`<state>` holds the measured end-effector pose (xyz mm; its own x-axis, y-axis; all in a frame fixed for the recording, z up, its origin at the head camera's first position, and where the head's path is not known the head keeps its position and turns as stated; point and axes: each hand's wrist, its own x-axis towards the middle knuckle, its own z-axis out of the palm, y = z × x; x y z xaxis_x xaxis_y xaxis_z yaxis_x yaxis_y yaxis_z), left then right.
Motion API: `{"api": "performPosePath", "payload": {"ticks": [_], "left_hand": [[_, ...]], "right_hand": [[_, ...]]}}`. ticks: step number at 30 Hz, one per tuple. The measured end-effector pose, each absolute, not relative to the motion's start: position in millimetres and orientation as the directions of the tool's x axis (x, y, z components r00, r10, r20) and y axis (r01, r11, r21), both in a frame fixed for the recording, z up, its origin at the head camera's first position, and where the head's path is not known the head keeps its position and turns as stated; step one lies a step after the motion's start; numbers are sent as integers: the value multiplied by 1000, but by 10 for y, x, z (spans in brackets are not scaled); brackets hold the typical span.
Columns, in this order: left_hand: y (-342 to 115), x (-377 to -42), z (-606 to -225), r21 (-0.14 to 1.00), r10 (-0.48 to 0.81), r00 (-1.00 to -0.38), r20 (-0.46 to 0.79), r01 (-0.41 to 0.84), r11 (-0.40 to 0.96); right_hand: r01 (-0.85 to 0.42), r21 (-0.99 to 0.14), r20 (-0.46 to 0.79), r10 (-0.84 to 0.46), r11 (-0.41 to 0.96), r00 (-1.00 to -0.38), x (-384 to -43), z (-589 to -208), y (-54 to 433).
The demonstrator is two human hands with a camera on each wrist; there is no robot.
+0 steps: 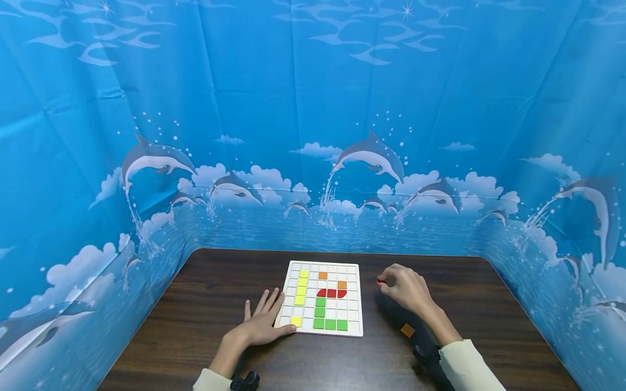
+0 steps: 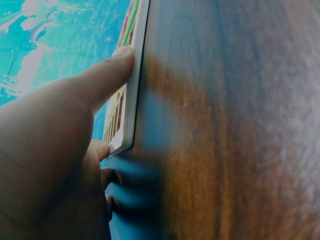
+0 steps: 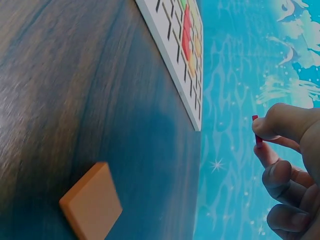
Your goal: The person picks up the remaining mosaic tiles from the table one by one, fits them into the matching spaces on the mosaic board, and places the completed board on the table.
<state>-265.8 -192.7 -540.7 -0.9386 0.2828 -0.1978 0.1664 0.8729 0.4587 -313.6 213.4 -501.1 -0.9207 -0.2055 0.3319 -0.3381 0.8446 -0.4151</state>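
Observation:
A white grid board [image 1: 353, 314] lies on the dark wooden table, carrying several yellow tiles [image 1: 300, 291], green tiles [image 1: 319, 312], red tiles [image 1: 332, 293] and two orange tiles [image 1: 323, 276]. Along the board's left side rests my left hand [image 1: 261, 324], fingers spread, its thumb on the near left corner by a yellow tile. My right hand [image 1: 405, 287] is raised to the right of the board. Between thumb and forefinger it pinches a small red tile [image 3: 257, 131], seen nearly edge-on in the right wrist view.
One loose orange tile [image 3: 94, 204] lies on the table [image 1: 195, 304], below my right forearm. A blue curtain [image 1: 254, 108] printed with dolphins surrounds the table at the back and sides. Each wrist wears a dark strap device.

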Motion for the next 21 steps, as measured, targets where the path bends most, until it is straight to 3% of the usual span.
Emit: {"api": "performPosePath", "payload": {"ticks": [21], "left_hand": [[-1987,-2692,-5536,513,323,-935,-149,206,833]], "right_hand": [[-391,-432,351,-248,813,-903,-3242,-5001,1836]]}}
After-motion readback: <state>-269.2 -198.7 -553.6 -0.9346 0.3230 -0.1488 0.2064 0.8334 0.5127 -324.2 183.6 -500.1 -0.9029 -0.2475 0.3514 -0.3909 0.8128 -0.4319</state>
